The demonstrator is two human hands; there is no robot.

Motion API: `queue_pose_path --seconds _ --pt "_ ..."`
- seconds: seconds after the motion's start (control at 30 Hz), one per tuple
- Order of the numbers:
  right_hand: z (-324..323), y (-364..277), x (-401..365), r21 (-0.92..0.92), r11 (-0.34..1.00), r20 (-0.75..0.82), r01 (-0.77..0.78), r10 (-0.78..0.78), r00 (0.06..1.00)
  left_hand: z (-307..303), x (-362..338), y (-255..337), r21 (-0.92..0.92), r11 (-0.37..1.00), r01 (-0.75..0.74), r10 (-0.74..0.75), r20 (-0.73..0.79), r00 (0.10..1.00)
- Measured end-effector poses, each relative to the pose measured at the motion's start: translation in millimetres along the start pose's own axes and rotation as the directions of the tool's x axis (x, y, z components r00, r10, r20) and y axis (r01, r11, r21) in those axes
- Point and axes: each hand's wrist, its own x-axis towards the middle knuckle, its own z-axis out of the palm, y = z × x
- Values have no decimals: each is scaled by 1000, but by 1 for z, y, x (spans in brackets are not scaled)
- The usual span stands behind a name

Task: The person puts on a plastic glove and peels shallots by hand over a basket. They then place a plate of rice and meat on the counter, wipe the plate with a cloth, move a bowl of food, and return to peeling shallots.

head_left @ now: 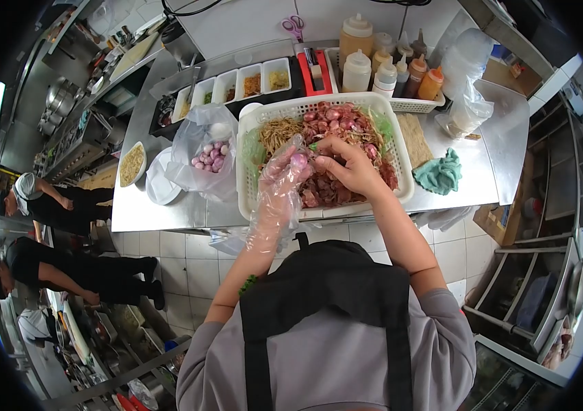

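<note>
Broadly, a pale-tiled kitchen floor (175, 270) lies around a stainless-steel table (466, 185), whose near side carries a white perforated plastic basket (242, 195) of red shallots (332, 120). Above it, the left hand (279, 175) in a clear plastic glove grasps a smooth purple shallot (298, 162); the bare right hand (352, 166) angles in, fingers curled beside it, grip unclear.

Steel counter (487, 161) bright (some glare); fisheye-bent edges, black corners.

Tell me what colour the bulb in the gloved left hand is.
The bulb is pinkish purple, seen best in the head view.
</note>
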Motion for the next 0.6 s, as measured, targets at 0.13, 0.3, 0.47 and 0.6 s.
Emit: queue_pose_path --seconds 0.13,0.3,0.47,0.6 --pt "-2 4 -4 52 999 142 -9 2 990 -3 0 -3 -74 996 -41 44 40 998" --pt "0 3 -3 -14 998 152 61 -58 987 -6 1 -6 -102 994 -45 44 -13 999" --pt "-2 0 -2 -50 996 151 80 -72 986 -2 0 -4 -160 986 -46 42 -27 999" --pt "1 2 -1 -102 989 130 106 -93 987 -4 1 -5 -124 992 -39 33 -52 998"
